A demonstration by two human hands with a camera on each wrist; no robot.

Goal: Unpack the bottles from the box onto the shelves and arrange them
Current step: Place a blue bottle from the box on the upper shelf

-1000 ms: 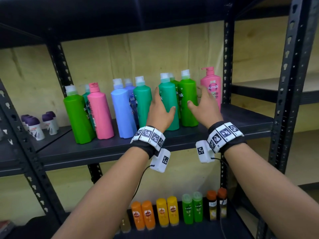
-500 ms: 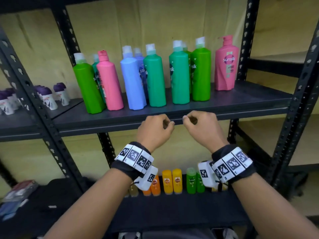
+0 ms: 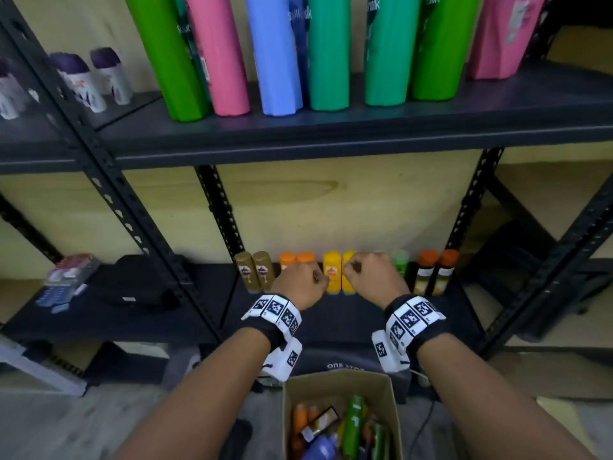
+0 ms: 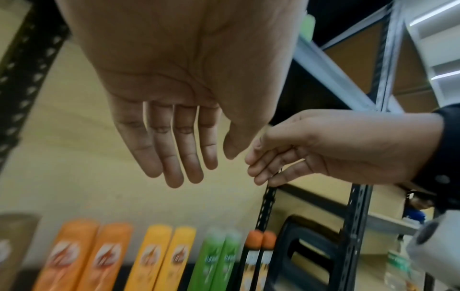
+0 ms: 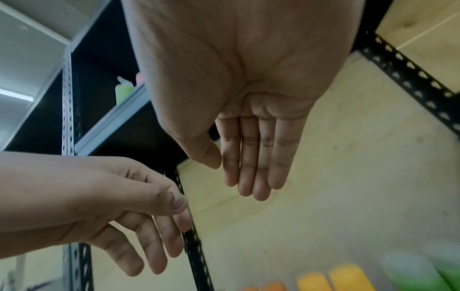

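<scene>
A cardboard box [image 3: 335, 381] stands on the floor below me, with several bottles in it, among them a green bottle [image 3: 353, 423]. My left hand [image 3: 298, 283] and right hand [image 3: 371, 277] hang side by side above it, in front of the lower shelf's row of small bottles [image 3: 331, 270]. Both hold nothing. In the left wrist view the left hand's fingers [image 4: 174, 157] hang relaxed; in the right wrist view the right hand's fingers [image 5: 248, 157] do the same. Large green, pink, blue and teal bottles [image 3: 272, 54] stand in a row on the upper shelf [image 3: 365, 127].
Black perforated uprights [image 3: 109, 194] frame the shelf bays. In the left bay are purple-capped roll-ons [image 3: 83, 78] above, and a black pouch [image 3: 139, 280] and packets [image 3: 66, 283] below. A dark stool [image 3: 517, 254] sits behind the right upright.
My hands left the tall bottles on the upper shelf and dropped, fingers curling loosely, to the lower shelf's height. The view tilted down, bringing the box into sight.
</scene>
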